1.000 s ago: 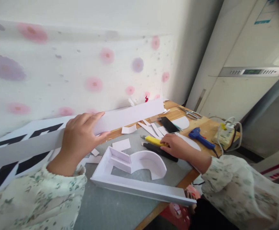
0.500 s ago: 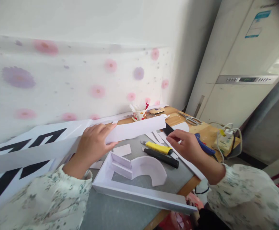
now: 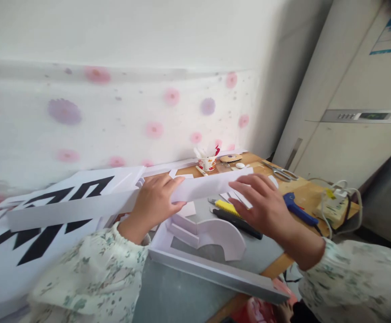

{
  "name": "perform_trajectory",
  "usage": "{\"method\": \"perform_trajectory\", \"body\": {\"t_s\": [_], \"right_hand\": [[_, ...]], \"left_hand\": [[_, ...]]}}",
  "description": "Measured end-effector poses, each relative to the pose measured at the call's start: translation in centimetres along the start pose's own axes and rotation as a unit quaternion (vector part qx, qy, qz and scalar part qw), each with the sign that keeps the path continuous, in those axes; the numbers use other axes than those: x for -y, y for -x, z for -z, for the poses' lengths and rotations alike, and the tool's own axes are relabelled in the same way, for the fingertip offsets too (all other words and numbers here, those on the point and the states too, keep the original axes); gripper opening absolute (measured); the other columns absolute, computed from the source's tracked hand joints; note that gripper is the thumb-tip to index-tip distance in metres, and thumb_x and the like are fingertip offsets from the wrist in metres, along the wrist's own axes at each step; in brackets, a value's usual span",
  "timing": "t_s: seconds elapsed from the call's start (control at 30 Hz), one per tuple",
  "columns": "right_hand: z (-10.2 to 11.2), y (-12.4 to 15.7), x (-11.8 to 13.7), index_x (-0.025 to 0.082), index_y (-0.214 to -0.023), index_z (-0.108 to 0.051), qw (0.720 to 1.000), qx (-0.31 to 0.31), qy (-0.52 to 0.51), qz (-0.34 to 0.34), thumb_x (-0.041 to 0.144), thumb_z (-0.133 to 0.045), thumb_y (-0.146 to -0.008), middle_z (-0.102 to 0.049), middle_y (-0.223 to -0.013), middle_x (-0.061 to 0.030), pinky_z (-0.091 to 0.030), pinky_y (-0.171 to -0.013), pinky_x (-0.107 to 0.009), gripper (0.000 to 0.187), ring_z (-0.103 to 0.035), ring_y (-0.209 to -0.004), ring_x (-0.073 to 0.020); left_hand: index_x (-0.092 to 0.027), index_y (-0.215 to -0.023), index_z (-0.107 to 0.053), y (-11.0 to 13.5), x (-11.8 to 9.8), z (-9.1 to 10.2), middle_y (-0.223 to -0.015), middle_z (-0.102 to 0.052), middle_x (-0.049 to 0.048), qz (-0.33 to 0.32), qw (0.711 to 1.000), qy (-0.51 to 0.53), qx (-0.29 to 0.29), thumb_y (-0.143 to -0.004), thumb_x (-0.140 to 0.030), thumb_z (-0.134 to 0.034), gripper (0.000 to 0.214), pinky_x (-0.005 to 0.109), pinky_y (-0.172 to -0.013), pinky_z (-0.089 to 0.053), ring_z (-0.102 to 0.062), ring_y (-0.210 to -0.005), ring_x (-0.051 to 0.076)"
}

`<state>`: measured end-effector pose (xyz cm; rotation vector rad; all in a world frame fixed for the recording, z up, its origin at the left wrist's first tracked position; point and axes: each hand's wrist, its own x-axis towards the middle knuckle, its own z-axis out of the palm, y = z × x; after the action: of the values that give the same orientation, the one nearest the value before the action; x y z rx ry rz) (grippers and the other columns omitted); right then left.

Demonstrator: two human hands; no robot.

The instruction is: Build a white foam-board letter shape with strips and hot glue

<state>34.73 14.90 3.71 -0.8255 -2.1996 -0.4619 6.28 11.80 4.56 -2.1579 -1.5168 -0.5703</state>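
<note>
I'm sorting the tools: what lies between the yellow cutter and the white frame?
In the head view, the black cutter lies between them.

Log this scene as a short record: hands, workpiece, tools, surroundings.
Left hand: holds a long white strip, thumb at its lower edge
Right hand: at the strip's right end; whether it grips is unclear
Workpiece: white walled piece on the gray mat
Cutters: yellow cutter beside black cutter
Other tools: blue glue gun, scissors
Container: patterned paper cup, before the flowered sheeting
Left side: white sheets with black shapes
</note>
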Motion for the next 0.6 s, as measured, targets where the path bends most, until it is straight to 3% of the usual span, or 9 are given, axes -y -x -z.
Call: {"method": "perform_trajectory", "body": {"t_s": [0.07, 0.13, 0.23, 0.3, 0.43, 0.6], "right_hand": [[0.3, -2.0, 1.2, 0.020, -0.130, -0.054, 0.998, 0.015, 0.028, 0.059, 0.041, -0.057, -0.090, -0.060, -0.128, -0.0130, -0.030, -0.108, -0.051, 0.045, -0.048, -0.121, -0.0308], [0.1, -3.7, 2.0, 0.020, -0.138, -0.045, 0.993, 0.069, 0.049, 0.081, 0.045, -0.061, -0.087, -0.055, -0.136, -0.0135, -0.019, -0.111, -0.058, 0.059, -0.044, -0.125, -0.0336], [-0.4, -5.4, 2.8, 0.018, -0.139, -0.044, 0.982, 0.148, 0.068, 0.095, 0.045, -0.066, -0.084, -0.062, -0.125, -0.0138, -0.032, -0.101, -0.054, 0.065, -0.054, -0.110, -0.0334], [-0.3, -5.9, 3.4, 0.016, -0.138, -0.046, 0.976, 0.169, 0.091, 0.098, 0.044, -0.067, -0.083, -0.064, -0.117, -0.0143, -0.041, -0.088, -0.047, 0.066, -0.056, -0.100, -0.0326], [0.5, -6.5, 5.2, 0.011, -0.135, -0.049, 0.967, 0.171, 0.166, 0.088, 0.033, -0.062, -0.086, -0.063, -0.109, -0.0168, -0.043, -0.076, -0.045, 0.055, -0.058, -0.093, -0.0326], [1.4, -7.7, 7.7, 0.010, -0.123, -0.058, 0.944, 0.234, 0.225, 0.063, 0.017, -0.051, -0.088, -0.066, -0.098, -0.0158, -0.042, -0.062, -0.036, 0.036, -0.062, -0.084, -0.0286]], "left_hand": [[-0.022, -0.125, -0.059, 0.0, -0.4, 0.5, -0.110, -0.067, 0.0104, -0.009, 1.000, 0.015, -0.009, -0.072, -0.036, -0.075, 0.057, 0.044, -0.090, -0.046, -0.061, -0.102, 0.030], [-0.022, -0.125, -0.059, 0.0, -0.7, 1.0, -0.109, -0.067, 0.0107, -0.015, 0.999, 0.027, -0.018, -0.072, -0.036, -0.076, 0.057, 0.043, -0.090, -0.046, -0.061, -0.102, 0.030], [-0.023, -0.126, -0.059, 0.1, -0.9, 1.5, -0.108, -0.068, 0.0107, -0.006, 0.999, 0.034, -0.025, -0.071, -0.034, -0.077, 0.059, 0.043, -0.089, -0.048, -0.062, -0.102, 0.030], [-0.024, -0.126, -0.060, 0.1, -0.8, 1.6, -0.107, -0.069, 0.0103, 0.007, 0.999, 0.032, -0.024, -0.070, -0.034, -0.077, 0.059, 0.043, -0.089, -0.048, -0.063, -0.100, 0.030], [-0.023, -0.125, -0.061, 0.2, -0.8, 1.5, -0.107, -0.069, 0.0104, 0.025, 0.999, 0.020, -0.019, -0.070, -0.033, -0.077, 0.058, 0.044, -0.090, -0.049, -0.063, -0.100, 0.029], [-0.022, -0.124, -0.061, 0.3, -1.5, 2.0, -0.106, -0.068, 0.0101, 0.047, 0.999, 0.009, 0.012, -0.070, -0.032, -0.077, 0.058, 0.044, -0.087, -0.049, -0.064, -0.098, 0.030]]}}
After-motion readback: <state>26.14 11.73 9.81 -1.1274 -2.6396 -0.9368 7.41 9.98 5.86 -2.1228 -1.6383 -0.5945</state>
